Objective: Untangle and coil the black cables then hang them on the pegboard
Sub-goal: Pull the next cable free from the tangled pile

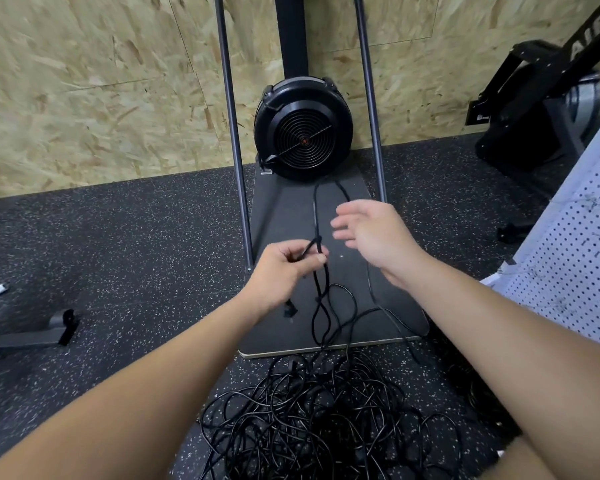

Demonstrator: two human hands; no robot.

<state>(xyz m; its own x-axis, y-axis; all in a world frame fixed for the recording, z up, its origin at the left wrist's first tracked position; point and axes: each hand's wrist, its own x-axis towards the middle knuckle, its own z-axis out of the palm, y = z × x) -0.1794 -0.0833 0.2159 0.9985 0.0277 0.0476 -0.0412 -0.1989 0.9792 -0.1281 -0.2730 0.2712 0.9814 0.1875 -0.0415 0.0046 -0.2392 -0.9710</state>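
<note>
A heap of cables lies on the floor nearest us, the fan's base board behind it, the fan against the wall, pegboard right.

You had a glossy black tangle of thin cables piled on dark rubber flooring flecked all over with tiny white and tan specks. The flat platform board under your hands was matte charcoal with a pale edge. Behind it sat a round black fan housing with a little red dot at the hub, against tan chipboard wall panels. The white perforated pegboard showed neat rows of dark holes.
</note>
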